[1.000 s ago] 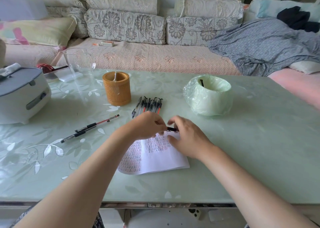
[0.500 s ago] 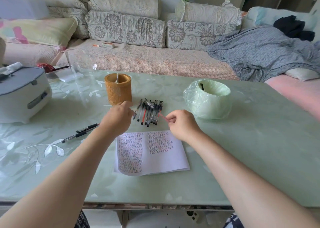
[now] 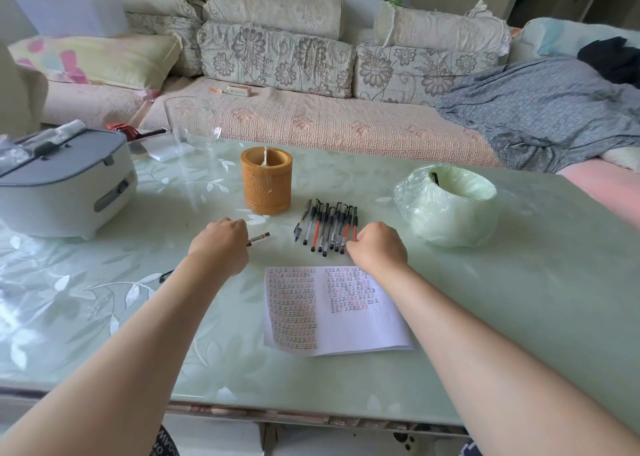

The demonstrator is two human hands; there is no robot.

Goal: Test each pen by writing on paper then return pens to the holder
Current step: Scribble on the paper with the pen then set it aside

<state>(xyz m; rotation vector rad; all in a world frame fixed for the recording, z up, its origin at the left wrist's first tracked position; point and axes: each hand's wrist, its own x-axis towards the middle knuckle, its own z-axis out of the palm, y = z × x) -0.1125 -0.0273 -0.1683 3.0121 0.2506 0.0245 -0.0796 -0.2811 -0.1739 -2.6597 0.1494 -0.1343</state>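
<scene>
A brown bamboo pen holder (image 3: pixel 266 185) stands upright on the green glass table (image 3: pixel 519 282). To its right, several black and red pens (image 3: pixel 323 227) lie in a row. Nearer me lies the paper (image 3: pixel 349 324), covered in rows of writing. My left hand (image 3: pixel 221 244) is curled over a red pen (image 3: pixel 259 237), whose end pokes out toward the holder. My right hand (image 3: pixel 379 246) is closed at the near right end of the row, fingers on the rightmost red pen (image 3: pixel 354 227). A black pen end (image 3: pixel 166 275) shows beside my left forearm.
A grey-lidded white appliance (image 3: pixel 62 185) sits at the left. A bin lined with a green bag (image 3: pixel 446 202) stands at the right. A clear glass jar (image 3: pixel 192 126) is behind the holder. A sofa with cushions runs along the table's far edge.
My hands were together over the paper on one pen. They have parted: the left moved left onto the red pen on the table, the right moved up to the row's right end.
</scene>
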